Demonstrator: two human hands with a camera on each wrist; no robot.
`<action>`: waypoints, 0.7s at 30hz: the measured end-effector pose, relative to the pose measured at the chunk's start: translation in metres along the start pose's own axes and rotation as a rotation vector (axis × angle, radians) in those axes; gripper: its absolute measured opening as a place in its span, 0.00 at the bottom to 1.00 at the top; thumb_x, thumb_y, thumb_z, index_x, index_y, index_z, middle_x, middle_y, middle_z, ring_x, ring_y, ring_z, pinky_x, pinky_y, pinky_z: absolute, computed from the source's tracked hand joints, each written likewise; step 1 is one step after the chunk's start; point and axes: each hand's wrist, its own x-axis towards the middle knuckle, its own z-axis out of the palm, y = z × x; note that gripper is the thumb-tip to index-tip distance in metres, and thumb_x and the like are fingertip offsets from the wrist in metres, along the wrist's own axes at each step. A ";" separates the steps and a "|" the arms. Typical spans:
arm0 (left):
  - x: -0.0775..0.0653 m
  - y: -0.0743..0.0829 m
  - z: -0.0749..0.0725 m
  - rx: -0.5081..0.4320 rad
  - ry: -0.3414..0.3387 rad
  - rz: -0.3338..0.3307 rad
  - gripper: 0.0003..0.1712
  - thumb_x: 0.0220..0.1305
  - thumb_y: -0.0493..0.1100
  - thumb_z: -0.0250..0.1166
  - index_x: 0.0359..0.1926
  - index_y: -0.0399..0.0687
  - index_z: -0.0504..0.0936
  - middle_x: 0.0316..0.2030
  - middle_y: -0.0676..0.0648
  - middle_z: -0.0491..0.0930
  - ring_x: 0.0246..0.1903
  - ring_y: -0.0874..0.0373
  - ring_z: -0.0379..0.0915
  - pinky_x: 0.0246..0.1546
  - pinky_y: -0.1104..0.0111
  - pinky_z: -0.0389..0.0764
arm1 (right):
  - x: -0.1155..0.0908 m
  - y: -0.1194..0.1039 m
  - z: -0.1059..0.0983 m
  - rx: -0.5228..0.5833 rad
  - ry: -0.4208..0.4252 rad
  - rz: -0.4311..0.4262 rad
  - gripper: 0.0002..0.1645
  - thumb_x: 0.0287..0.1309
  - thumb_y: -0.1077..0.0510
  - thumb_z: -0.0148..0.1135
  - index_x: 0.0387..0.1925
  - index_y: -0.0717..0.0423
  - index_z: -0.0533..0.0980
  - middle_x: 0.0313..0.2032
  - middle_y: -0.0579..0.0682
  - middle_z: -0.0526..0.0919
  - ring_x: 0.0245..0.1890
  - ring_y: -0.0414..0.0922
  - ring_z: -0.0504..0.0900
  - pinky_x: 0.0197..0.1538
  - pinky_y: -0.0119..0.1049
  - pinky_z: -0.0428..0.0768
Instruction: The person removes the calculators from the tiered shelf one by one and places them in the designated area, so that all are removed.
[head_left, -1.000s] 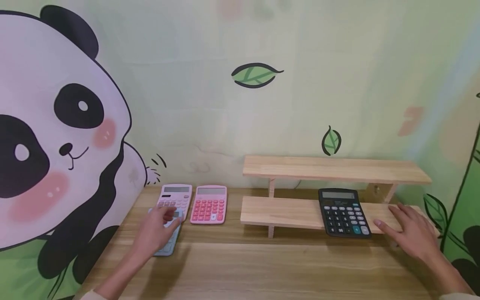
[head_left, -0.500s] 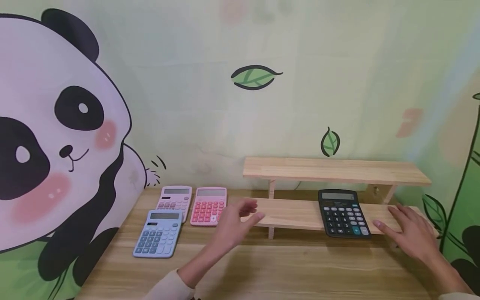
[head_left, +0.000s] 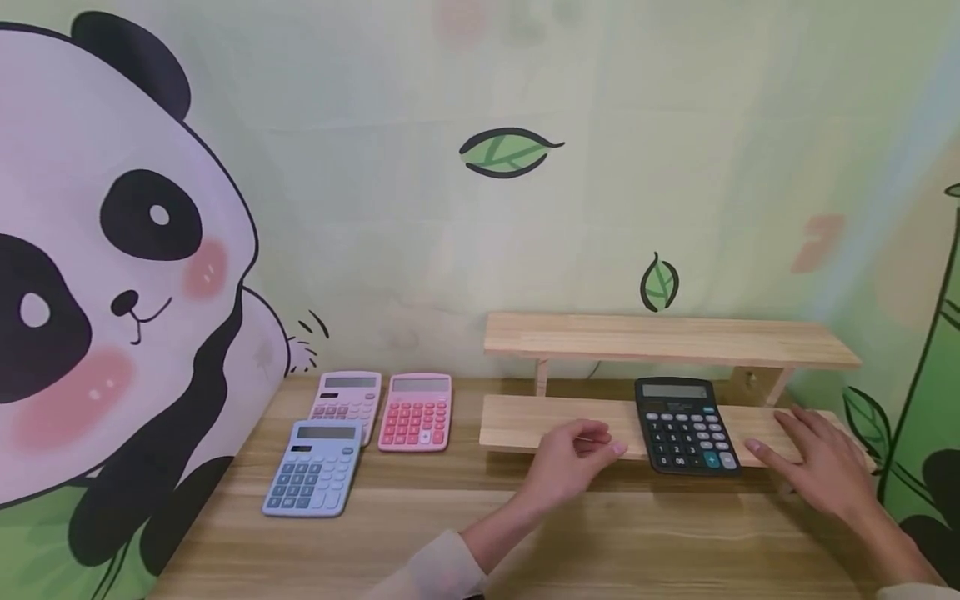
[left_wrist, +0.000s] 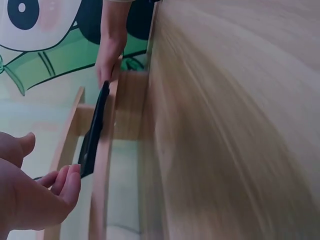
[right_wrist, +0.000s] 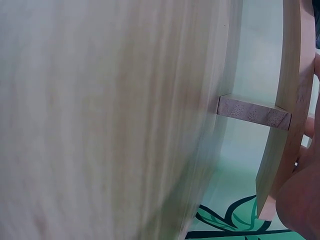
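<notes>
A black calculator (head_left: 686, 429) lies on the lower board of a two-tier wooden shelf (head_left: 570, 417), its near end jutting past the front edge. Just left of it hovers my left hand (head_left: 566, 462), fingers loosely bent and holding nothing; the left wrist view has its fingertips overlapping the calculator (left_wrist: 92, 135). My right hand (head_left: 821, 458) rests on the lower board's right end with fingers spread. In the right wrist view that hand (right_wrist: 302, 195) shows only partly, along the board's edge.
On the table (head_left: 420, 542) to the left lie a blue calculator (head_left: 313, 468), a pale pink calculator (head_left: 348, 396) and a pink calculator (head_left: 416, 412). The shelf's upper board (head_left: 660, 337) bears nothing. A panda-printed backdrop (head_left: 360, 208) stands behind.
My left hand has left the blue calculator and moved right across the table to the black calculator's left side. The blue calculator lies where it was. My right hand has stayed in place.
</notes>
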 end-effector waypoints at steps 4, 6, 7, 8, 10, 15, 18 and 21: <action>0.002 0.003 0.017 0.007 -0.042 -0.072 0.26 0.68 0.54 0.75 0.57 0.41 0.86 0.44 0.54 0.88 0.44 0.64 0.84 0.45 0.72 0.86 | 0.001 0.002 0.001 -0.001 -0.003 0.005 0.53 0.71 0.31 0.61 0.72 0.74 0.65 0.69 0.83 0.61 0.65 0.83 0.59 0.59 0.83 0.60; 0.003 0.003 0.025 0.006 -0.072 -0.112 0.24 0.68 0.56 0.74 0.54 0.44 0.87 0.41 0.56 0.87 0.42 0.65 0.82 0.44 0.71 0.85 | 0.001 0.002 0.001 -0.004 -0.002 0.006 0.53 0.71 0.31 0.61 0.72 0.74 0.65 0.69 0.83 0.61 0.65 0.83 0.60 0.59 0.83 0.60; 0.003 0.003 0.029 0.001 -0.090 -0.134 0.23 0.68 0.57 0.74 0.53 0.44 0.88 0.39 0.57 0.87 0.40 0.65 0.82 0.43 0.70 0.85 | 0.001 0.002 0.001 -0.005 0.000 0.007 0.53 0.71 0.31 0.61 0.72 0.74 0.65 0.69 0.83 0.61 0.65 0.83 0.60 0.59 0.83 0.60; 0.002 0.002 0.033 -0.012 -0.108 -0.154 0.22 0.68 0.57 0.73 0.51 0.45 0.88 0.37 0.55 0.88 0.40 0.63 0.82 0.43 0.69 0.85 | 0.000 0.002 0.001 -0.005 0.001 0.008 0.53 0.70 0.31 0.61 0.72 0.74 0.65 0.69 0.83 0.61 0.65 0.83 0.60 0.59 0.83 0.60; 0.001 0.001 0.041 -0.047 -0.133 -0.195 0.21 0.69 0.57 0.72 0.48 0.45 0.89 0.35 0.52 0.88 0.39 0.59 0.84 0.42 0.67 0.85 | 0.000 0.001 0.000 -0.004 0.003 0.009 0.53 0.70 0.31 0.61 0.72 0.74 0.65 0.69 0.82 0.61 0.65 0.83 0.60 0.59 0.82 0.60; 0.002 -0.004 0.061 -0.202 -0.132 -0.283 0.22 0.74 0.53 0.69 0.48 0.35 0.86 0.38 0.40 0.89 0.43 0.46 0.88 0.49 0.57 0.89 | 0.000 -0.001 -0.001 -0.002 0.008 0.010 0.53 0.70 0.31 0.61 0.71 0.73 0.66 0.69 0.82 0.62 0.65 0.83 0.60 0.59 0.82 0.60; 0.006 -0.005 0.072 -0.339 -0.090 -0.320 0.22 0.76 0.49 0.67 0.51 0.30 0.83 0.42 0.36 0.88 0.47 0.42 0.88 0.54 0.54 0.88 | 0.000 -0.001 -0.001 -0.001 0.010 0.007 0.52 0.70 0.31 0.61 0.71 0.73 0.66 0.69 0.82 0.62 0.65 0.83 0.60 0.59 0.82 0.60; 0.010 -0.005 0.081 -0.452 -0.055 -0.337 0.18 0.78 0.44 0.65 0.51 0.28 0.82 0.43 0.34 0.87 0.49 0.41 0.88 0.54 0.56 0.88 | 0.000 0.000 0.000 -0.003 0.008 0.008 0.53 0.70 0.31 0.61 0.71 0.73 0.66 0.69 0.82 0.62 0.65 0.83 0.60 0.59 0.82 0.60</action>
